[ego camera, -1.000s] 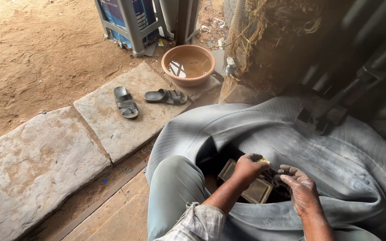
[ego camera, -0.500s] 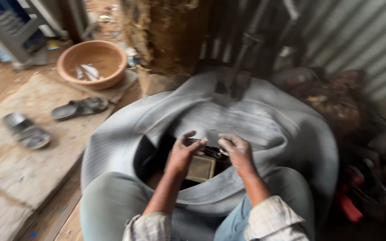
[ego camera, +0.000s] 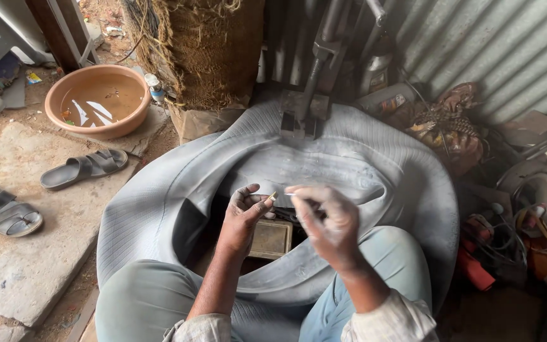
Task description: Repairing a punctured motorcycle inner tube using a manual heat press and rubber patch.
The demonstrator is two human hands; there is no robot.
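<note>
**Small pale piece held between two hands above a rubber inner tube**

A small pale piece [ego camera: 274, 197], too small to identify, sits at the fingertips of the left hand [ego camera: 243, 218]; its short length appears to run left to right across the scene, toward the other hand. The left fingers are curled and pinched on it. The right hand [ego camera: 327, 221] lies just to the right, its fingers drawn together at the tips, and its pale tip [ego camera: 290, 190] nearly meets the piece; whether that hand grips anything of its own cannot be told. The left hand is the nearer to the piece, the right just apart from it.

Directly below the hands, inside the ring, rests a small square tin [ego camera: 271, 239]. Around them curves a large grey inner tube [ego camera: 375, 164], draped over the person's knees. At the far side of the tube stands a dark metal clamp [ego camera: 300, 117]. To the far left sits an orange basin [ego camera: 99, 101] of water; nearer, two grey sandals [ego camera: 83, 168] lie on a stone slab [ego camera: 26, 266].
</note>
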